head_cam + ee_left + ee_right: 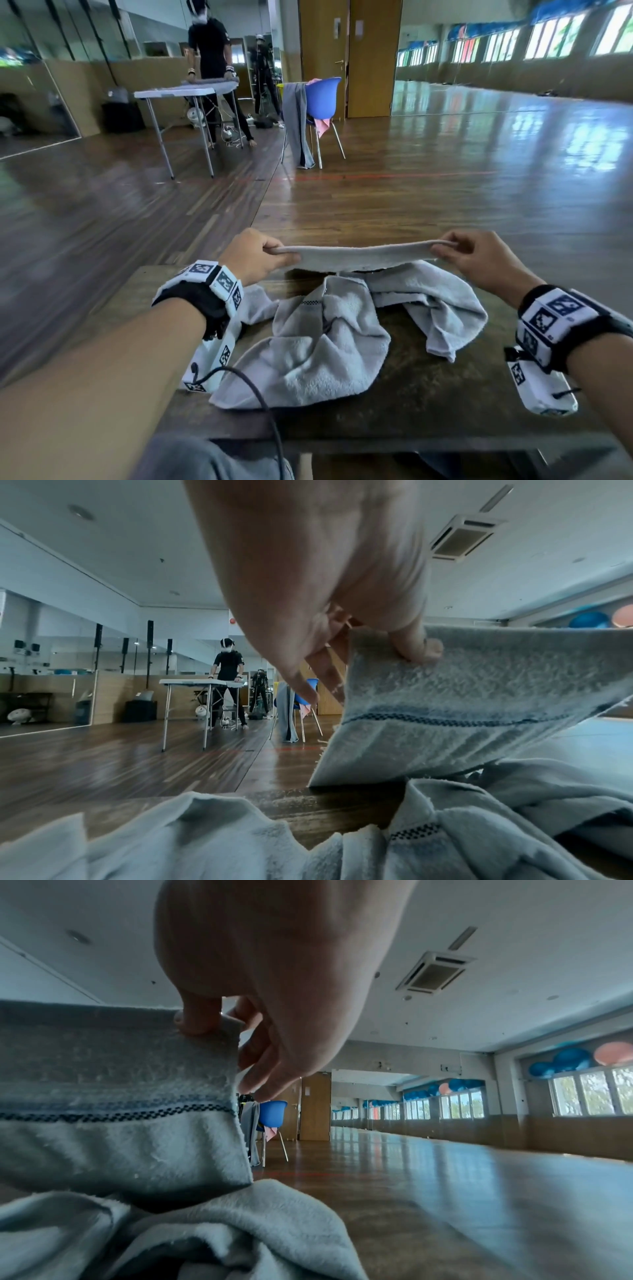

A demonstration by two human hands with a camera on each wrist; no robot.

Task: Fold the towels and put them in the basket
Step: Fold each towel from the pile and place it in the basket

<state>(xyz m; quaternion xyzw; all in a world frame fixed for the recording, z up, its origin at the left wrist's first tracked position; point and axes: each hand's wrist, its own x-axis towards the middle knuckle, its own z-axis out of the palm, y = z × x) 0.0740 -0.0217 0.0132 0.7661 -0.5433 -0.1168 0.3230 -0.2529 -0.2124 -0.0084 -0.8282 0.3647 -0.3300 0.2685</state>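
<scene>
A long hall with a glossy wooden floor lies beyond the dark wooden table [428,387]. Above its far edge the left hand [255,258] and right hand [479,255] each pinch a top corner of a pale grey terry towel [363,256], stretched level between them; its lower part lies crumpled on the table. It looks light, limp and unslippery, so corners seem the best hold. No basket is visible.

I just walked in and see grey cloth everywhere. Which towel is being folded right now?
Start at the dark wooden table in front of the person. Crumpled grey towels lie heaped on it. The held towel is the one stretched taut above that heap, its two upper corners pinched by the left hand and right hand.
</scene>
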